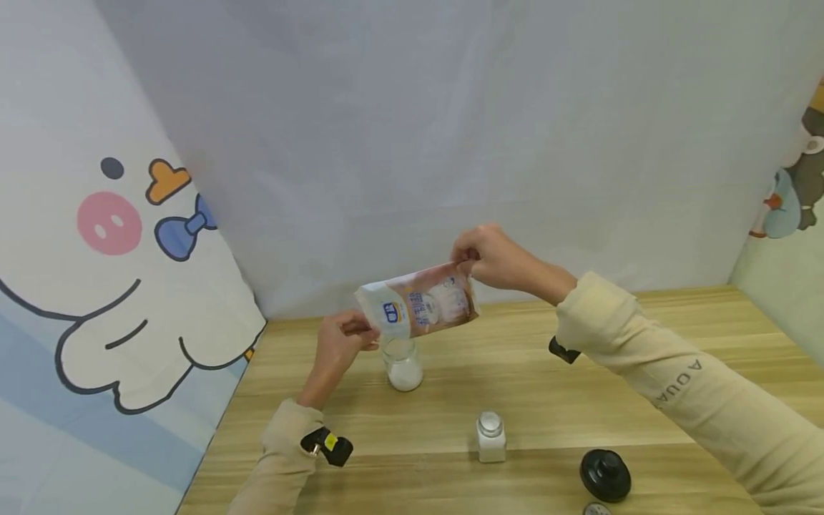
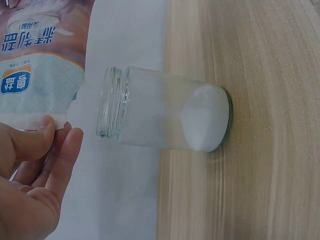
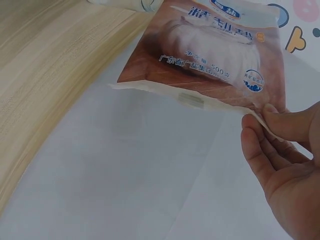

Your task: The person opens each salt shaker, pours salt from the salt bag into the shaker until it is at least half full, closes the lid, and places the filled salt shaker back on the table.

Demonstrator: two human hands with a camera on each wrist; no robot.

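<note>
A brown and pale blue bag of salt (image 1: 421,302) hangs tilted above the table, its left end lower. My left hand (image 1: 340,345) pinches that lower end between thumb and fingers. At the raised end, my right hand (image 1: 492,256) grips a corner of the bag, and the right wrist view shows the thumb and fingers pinching its edge (image 3: 265,120). Below the bag's left end stands a clear glass jar (image 2: 150,107), open at the top, with white salt (image 2: 205,117) at its bottom. The bag hides part of the jar's mouth in the head view.
Nearer on the wooden table (image 1: 386,465) stands a small square glass bottle (image 1: 491,442) with white contents. To its right lies a round black lid (image 1: 605,475), with a small round cap (image 1: 596,508) cut off by the frame. A pale curtain (image 1: 450,143) hangs behind the table.
</note>
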